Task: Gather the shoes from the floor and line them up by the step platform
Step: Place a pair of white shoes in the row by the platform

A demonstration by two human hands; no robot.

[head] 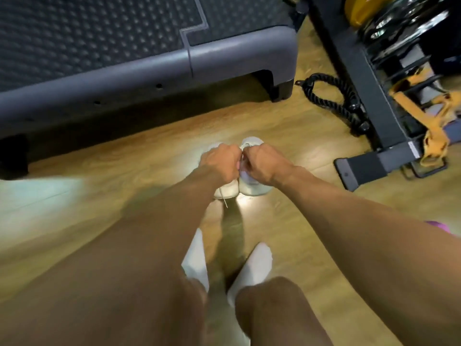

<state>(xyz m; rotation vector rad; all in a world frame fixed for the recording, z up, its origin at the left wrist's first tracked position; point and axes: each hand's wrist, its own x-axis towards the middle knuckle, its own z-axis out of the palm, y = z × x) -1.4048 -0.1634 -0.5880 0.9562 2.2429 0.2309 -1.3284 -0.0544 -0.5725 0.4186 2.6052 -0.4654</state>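
Note:
Two white shoes sit side by side on the wooden floor, toes toward the grey step platform (149, 63). My left hand (219, 158) grips the top of the left shoe (228, 189). My right hand (264, 162) grips the top of the right shoe (254, 187). Both hands have curled fingers and cover most of each shoe, so only the toes and heels show. A loose lace trails from the left shoe's heel. The shoes lie a short way in front of the platform's front edge.
A black rope handle (331, 98) lies on the floor right of the platform. A black weight rack (374, 83) with orange straps (434, 126) stands at the right, its foot (361, 168) reaching toward the shoes. My feet in white socks (249, 268) stand below the shoes.

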